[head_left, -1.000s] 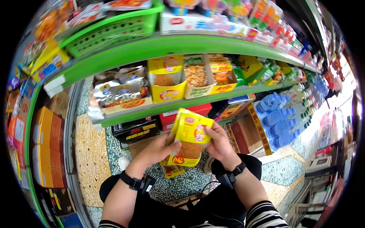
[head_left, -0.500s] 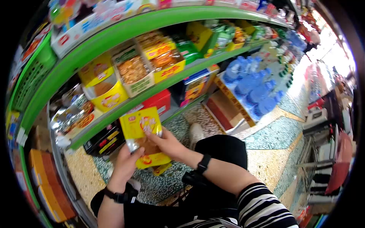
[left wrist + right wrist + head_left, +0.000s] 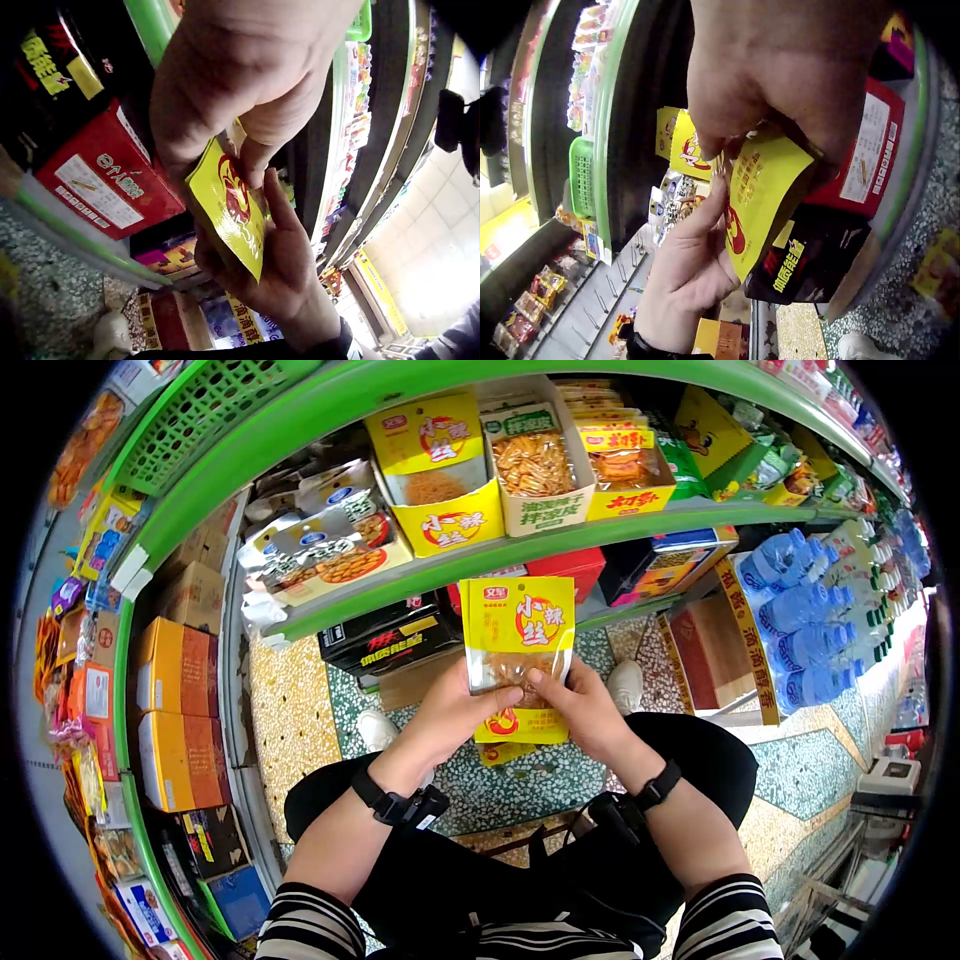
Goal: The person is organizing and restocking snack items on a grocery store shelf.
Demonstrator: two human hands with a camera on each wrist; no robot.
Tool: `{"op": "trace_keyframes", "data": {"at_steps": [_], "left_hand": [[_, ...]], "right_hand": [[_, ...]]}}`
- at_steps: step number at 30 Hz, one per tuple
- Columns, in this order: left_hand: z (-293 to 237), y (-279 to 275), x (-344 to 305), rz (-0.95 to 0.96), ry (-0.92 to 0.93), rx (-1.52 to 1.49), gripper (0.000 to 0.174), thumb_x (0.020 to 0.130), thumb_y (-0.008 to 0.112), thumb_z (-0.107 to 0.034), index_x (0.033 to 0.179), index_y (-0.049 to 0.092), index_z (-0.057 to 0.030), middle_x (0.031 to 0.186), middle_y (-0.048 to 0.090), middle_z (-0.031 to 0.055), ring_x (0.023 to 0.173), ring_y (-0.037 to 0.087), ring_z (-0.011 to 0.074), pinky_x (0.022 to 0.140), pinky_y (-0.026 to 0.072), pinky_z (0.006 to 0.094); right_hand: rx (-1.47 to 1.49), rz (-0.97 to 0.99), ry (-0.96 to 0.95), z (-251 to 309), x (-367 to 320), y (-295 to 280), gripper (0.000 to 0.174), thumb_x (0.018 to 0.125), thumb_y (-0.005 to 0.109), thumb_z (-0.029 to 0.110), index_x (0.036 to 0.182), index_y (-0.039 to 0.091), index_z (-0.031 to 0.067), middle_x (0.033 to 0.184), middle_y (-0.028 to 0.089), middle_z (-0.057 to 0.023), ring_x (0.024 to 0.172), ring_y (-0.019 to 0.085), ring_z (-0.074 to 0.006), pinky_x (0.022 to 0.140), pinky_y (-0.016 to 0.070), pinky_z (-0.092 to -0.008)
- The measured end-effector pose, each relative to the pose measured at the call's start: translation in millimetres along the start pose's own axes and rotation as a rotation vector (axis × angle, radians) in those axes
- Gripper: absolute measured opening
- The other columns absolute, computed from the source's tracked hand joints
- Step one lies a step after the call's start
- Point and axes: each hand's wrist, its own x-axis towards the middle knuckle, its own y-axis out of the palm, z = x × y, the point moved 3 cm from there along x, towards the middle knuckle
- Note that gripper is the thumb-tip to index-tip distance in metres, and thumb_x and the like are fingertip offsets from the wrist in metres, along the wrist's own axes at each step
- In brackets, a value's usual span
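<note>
In the head view a flat yellow snack packet (image 3: 520, 615) with a clear window is held upright in front of the knees. My left hand (image 3: 450, 705) grips its left edge, thumb across the window. From the other side my right hand (image 3: 592, 715) holds it, thumb on the front, close to the left thumb. Fingers behind the packet are hidden. Both wrist views show the packet (image 3: 231, 214) pinched between the two hands. Below it on the floor lies another yellow packet (image 3: 937, 266), partly covered in the head view.
A yellow carton (image 3: 455, 525) of like packets stands on the green-edged shelf (image 3: 350, 598), among other snack cartons. Underneath are a black box (image 3: 390, 635) and a red box (image 3: 580, 572). Blue-capped water bottles (image 3: 800, 625) stand at right, stacked orange boxes (image 3: 180, 670) at left.
The head view swung right and then back, nearer the shelf. The packet stays in both hands and now faces the camera squarely, with both thumbs on its front.
</note>
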Motion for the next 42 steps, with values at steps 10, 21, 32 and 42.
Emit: {"op": "trace_keyframes", "data": {"at_steps": [10, 21, 32, 42], "left_hand": [[-4.9, -7.1, -2.9, 0.046, 0.052, 0.001, 0.043, 0.089, 0.064, -0.002, 0.129, 0.047, -0.0022, 0.124, 0.059, 0.0057, 0.112, 0.056, 0.0141, 0.097, 0.0461, 0.0305], [-7.8, -9.8, -5.2, 0.067, 0.058, 0.078, 0.044, 0.09, 0.064, -0.004, 0.13, 0.046, -0.0022, 0.124, 0.058, 0.0055, 0.113, 0.055, 0.013, 0.096, 0.0458, 0.0301], [-5.7, -11.8, -5.4, 0.059, 0.043, 0.063, 0.041, 0.093, 0.061, -0.011, 0.131, 0.046, -0.0021, 0.121, 0.058, 0.0039, 0.109, 0.055, 0.011, 0.095, 0.046, 0.0283], [-20.0, -57.7, -9.2, -0.235, 0.085, 0.805, 0.035, 0.092, 0.062, -0.023, 0.116, 0.053, 0.0009, 0.11, 0.064, 0.013, 0.092, 0.065, 0.0205, 0.078, 0.0527, 0.0318]], "right_hand": [[-0.079, 0.046, -0.089, 1.1, -2.6, 2.6, 0.035, 0.093, 0.062, 0.012, 0.122, 0.05, -0.0023, 0.115, 0.062, -0.0099, 0.104, 0.061, -0.0162, 0.09, 0.0505, -0.0312], [-0.078, 0.034, -0.098, -1.1, -3.9, 2.1, 0.033, 0.093, 0.061, 0.01, 0.122, 0.051, -0.0016, 0.117, 0.062, -0.0096, 0.105, 0.06, -0.0163, 0.092, 0.0503, -0.0321], [-0.037, 0.042, -0.079, -4.7, -1.6, -0.2, 0.033, 0.092, 0.062, 0.009, 0.122, 0.052, -0.0006, 0.117, 0.063, -0.0081, 0.106, 0.059, -0.0151, 0.094, 0.0479, -0.0316], [-0.256, -0.187, 0.006, -30.0, 18.4, -66.9, 0.029, 0.091, 0.064, 0.011, 0.115, 0.056, -0.0022, 0.107, 0.066, -0.0086, 0.094, 0.064, -0.0164, 0.082, 0.0517, -0.0302]]}}
